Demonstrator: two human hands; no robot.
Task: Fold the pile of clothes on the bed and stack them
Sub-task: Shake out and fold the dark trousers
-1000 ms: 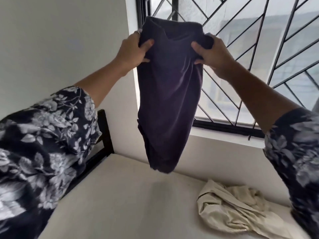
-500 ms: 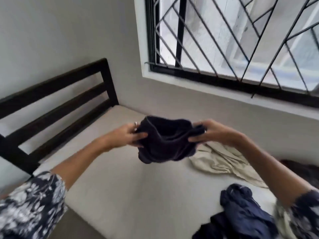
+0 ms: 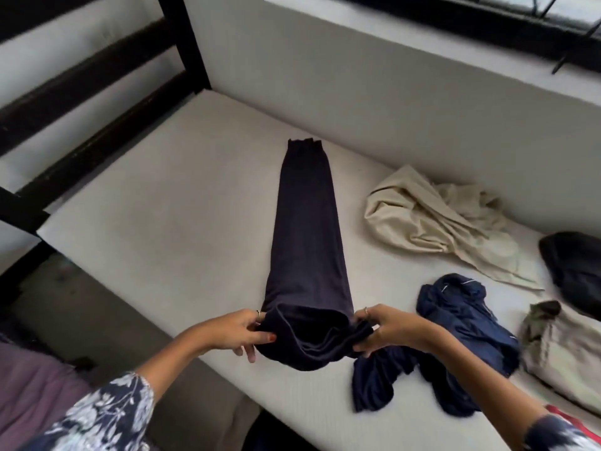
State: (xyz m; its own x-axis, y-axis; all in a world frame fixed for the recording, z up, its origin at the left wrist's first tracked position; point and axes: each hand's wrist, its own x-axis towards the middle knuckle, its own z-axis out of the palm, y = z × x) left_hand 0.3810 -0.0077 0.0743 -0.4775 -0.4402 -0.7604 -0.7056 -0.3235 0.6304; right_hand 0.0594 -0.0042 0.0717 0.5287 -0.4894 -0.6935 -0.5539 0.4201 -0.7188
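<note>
A long dark purple garment (image 3: 305, 242) lies stretched out on the white mattress (image 3: 169, 203), its far end toward the wall. My left hand (image 3: 242, 330) pinches the near end's left corner and my right hand (image 3: 382, 327) pinches its right corner, holding that end slightly off the bed. To the right lie a crumpled navy garment (image 3: 455, 336), a beige garment (image 3: 439, 222), a black one (image 3: 575, 268) and a light khaki one (image 3: 559, 349).
A dark wooden headboard (image 3: 97, 102) stands at the left end of the bed. The wall and a barred window (image 3: 487, 21) run along the far side. A red item (image 3: 566, 418) peeks out at the lower right. Floor shows below the bed's near edge.
The dark purple garment was held up in front of the window; my hands have brought it down and laid it out lengthwise on the mattress, still holding its near end.
</note>
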